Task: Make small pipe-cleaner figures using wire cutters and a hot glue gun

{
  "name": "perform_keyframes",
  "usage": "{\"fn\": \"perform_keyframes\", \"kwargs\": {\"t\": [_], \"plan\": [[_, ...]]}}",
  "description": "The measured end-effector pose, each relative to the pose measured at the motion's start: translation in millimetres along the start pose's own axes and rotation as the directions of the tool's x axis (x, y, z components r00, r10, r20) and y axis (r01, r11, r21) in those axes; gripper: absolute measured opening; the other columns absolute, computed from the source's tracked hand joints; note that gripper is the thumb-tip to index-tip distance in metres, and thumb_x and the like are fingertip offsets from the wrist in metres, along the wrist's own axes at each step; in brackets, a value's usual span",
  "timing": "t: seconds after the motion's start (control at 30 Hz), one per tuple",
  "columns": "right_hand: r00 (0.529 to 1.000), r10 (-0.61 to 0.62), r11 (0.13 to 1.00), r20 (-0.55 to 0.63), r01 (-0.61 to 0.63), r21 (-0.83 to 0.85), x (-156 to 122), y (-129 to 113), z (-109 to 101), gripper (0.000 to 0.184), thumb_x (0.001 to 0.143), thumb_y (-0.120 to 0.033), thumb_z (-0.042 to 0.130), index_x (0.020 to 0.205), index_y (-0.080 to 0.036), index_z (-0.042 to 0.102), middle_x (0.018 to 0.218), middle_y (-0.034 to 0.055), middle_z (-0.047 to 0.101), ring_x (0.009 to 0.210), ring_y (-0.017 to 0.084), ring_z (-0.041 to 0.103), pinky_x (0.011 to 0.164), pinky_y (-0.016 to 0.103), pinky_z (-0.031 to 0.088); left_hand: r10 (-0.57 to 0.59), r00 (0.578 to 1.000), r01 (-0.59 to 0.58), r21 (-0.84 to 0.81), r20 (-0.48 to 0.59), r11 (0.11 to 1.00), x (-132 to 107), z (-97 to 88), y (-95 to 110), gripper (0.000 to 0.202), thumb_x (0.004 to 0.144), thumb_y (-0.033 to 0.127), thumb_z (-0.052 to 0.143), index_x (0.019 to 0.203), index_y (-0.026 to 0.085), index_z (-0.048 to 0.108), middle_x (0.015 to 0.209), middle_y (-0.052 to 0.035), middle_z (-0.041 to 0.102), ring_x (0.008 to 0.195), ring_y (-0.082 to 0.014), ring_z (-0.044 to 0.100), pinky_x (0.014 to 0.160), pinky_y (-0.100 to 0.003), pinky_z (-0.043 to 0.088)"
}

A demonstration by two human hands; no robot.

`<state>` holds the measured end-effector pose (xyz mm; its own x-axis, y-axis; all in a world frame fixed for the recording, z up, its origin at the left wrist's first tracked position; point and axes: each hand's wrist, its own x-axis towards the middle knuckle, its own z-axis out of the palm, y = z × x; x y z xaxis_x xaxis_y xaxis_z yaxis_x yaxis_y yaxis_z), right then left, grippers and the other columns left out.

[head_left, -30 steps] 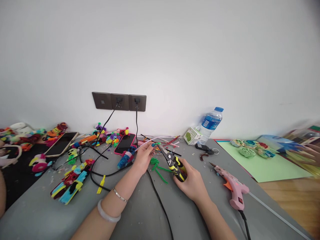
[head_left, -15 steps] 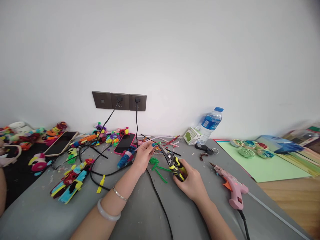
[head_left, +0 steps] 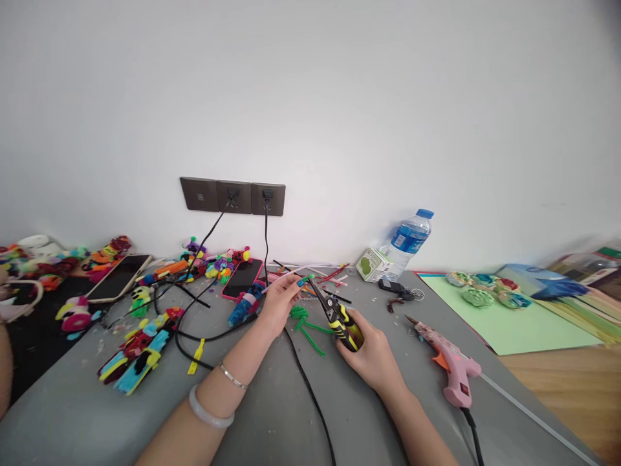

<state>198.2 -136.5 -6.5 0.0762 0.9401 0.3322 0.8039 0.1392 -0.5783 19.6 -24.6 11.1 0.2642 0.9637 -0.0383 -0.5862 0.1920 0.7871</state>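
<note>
My right hand (head_left: 371, 353) is wrapped around the black and yellow handles of a pair of pliers (head_left: 334, 312), whose jaws point up and left. At the jaw tips my left hand (head_left: 282, 299) pinches a small green piece of pipe cleaner (head_left: 309, 277) between thumb and fingers. Whether the jaws touch that piece is too small to tell. Beneath the pliers, bent green pipe cleaners (head_left: 306, 329) lie on the grey table (head_left: 272, 408). Loose red, white and orange pipe cleaners (head_left: 334, 275) are scattered behind my hands.
A pink glue gun (head_left: 453, 369) lies to the right, near a green sheet (head_left: 514, 327) with fabric flowers. A water bottle (head_left: 410, 243), small box (head_left: 372, 264) and key fob (head_left: 392, 285) stand behind. Left are pipe-cleaner figures (head_left: 138, 356), phones (head_left: 242, 278) and black cables (head_left: 310, 388).
The fingertips of my left hand have shifted slightly around the small green piece at the jaw tips. My right hand and the pliers look nearly unmoved.
</note>
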Motion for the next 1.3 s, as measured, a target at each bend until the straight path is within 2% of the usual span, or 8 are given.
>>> {"fn": "perform_keyframes", "kwargs": {"t": [0.33, 0.47, 0.67, 0.83, 0.93, 1.1, 1.3], "plan": [[0.999, 0.030, 1.000, 0.025, -0.030, 0.000, 1.4, -0.9, -1.0, 0.041, 0.071, -0.022, 0.054, 0.112, -0.020, 0.056, 0.077, 0.0011, 0.067, 0.062, 0.016, 0.060, 0.061, 0.024, 0.045, 0.002, 1.000, -0.002, -0.009, 0.004, 1.000, -1.4, -0.8, 1.3, 0.029, 0.056, 0.028, 0.085, 0.071, 0.016, 0.063, 0.061, 0.0052, 0.053, 0.056, -0.0057, 0.048, 0.053, -0.018, 0.036], [0.999, 0.027, 1.000, 0.020, -0.027, -0.001, 1.7, -0.9, -0.7, 0.041, 0.070, -0.022, 0.053, 0.112, -0.020, 0.056, 0.078, 0.0016, 0.067, 0.063, 0.016, 0.060, 0.061, 0.024, 0.045, -0.022, 1.000, 0.022, -0.036, 0.014, 0.999, -0.8, -0.7, 0.2, 0.029, 0.058, 0.027, 0.083, 0.074, 0.016, 0.062, 0.064, 0.0039, 0.056, 0.057, -0.0064, 0.050, 0.055, -0.019, 0.037], [0.997, 0.051, 0.999, 0.057, -0.051, 0.009, 4.4, -1.6, -0.8, 0.042, 0.070, -0.023, 0.054, 0.112, -0.020, 0.056, 0.079, 0.0016, 0.068, 0.065, 0.017, 0.062, 0.062, 0.025, 0.046, -0.091, 0.990, 0.079, -0.118, -0.104, 0.990, 1.0, 0.9, 0.0, 0.029, 0.063, 0.037, 0.078, 0.077, 0.015, 0.063, 0.071, 0.0000, 0.061, 0.061, -0.0100, 0.055, 0.056, -0.022, 0.040], [0.993, 0.073, 0.997, 0.090, -0.069, -0.044, 6.3, -0.7, -0.5, 0.045, 0.069, -0.024, 0.055, 0.114, -0.021, 0.056, 0.072, 0.0000, 0.067, 0.062, 0.018, 0.061, 0.061, 0.026, 0.045, -0.023, 0.980, 0.016, -0.039, -0.197, 0.999, 2.6, -0.2, 0.7, 0.025, 0.067, 0.037, 0.072, 0.069, 0.015, 0.061, 0.069, -0.0005, 0.060, 0.056, -0.0090, 0.051, 0.051, -0.021, 0.036], [0.992, 0.076, 0.996, 0.098, -0.071, -0.050, 6.8, -0.2, -0.3, 0.044, 0.069, -0.024, 0.054, 0.113, -0.021, 0.057, 0.069, -0.0013, 0.066, 0.060, 0.017, 0.060, 0.060, 0.026, 0.044, -0.020, 0.969, 0.012, -0.035, -0.247, 0.999, 3.8, -1.2, 0.9, 0.024, 0.066, 0.036, 0.071, 0.067, 0.014, 0.061, 0.069, -0.0006, 0.060, 0.053, -0.0078, 0.048, 0.050, -0.021, 0.035], [0.992, 0.078, 0.996, 0.098, -0.073, -0.050, 6.3, 0.1, 0.9, 0.045, 0.069, -0.024, 0.054, 0.114, -0.022, 0.057, 0.069, -0.0011, 0.066, 0.060, 0.018, 0.060, 0.059, 0.025, 0.043, -0.013, 0.969, 0.008, -0.022, -0.246, 1.000, 4.5, -2.3, -0.4, 0.021, 0.064, 0.032, 0.071, 0.067, 0.014, 0.061, 0.070, -0.0008, 0.061, 0.054, -0.0077, 0.048, 0.051, -0.021, 0.035], [0.993, 0.065, 0.998, 0.097, -0.067, 0.017, 14.6, 2.7, -4.7, 0.046, 0.071, -0.026, 0.054, 0.116, -0.018, 0.056, 0.078, 0.0013, 0.069, 0.066, 0.018, 0.062, 0.061, 0.025, 0.044, -0.033, 0.971, 0.026, -0.032, -0.238, 0.999, 8.3, -4.6, -3.3, 0.023, 0.069, 0.036, 0.069, 0.068, 0.014, 0.062, 0.061, 0.0005, 0.057, 0.051, -0.0077, 0.047, 0.050, -0.021, 0.033]]}}
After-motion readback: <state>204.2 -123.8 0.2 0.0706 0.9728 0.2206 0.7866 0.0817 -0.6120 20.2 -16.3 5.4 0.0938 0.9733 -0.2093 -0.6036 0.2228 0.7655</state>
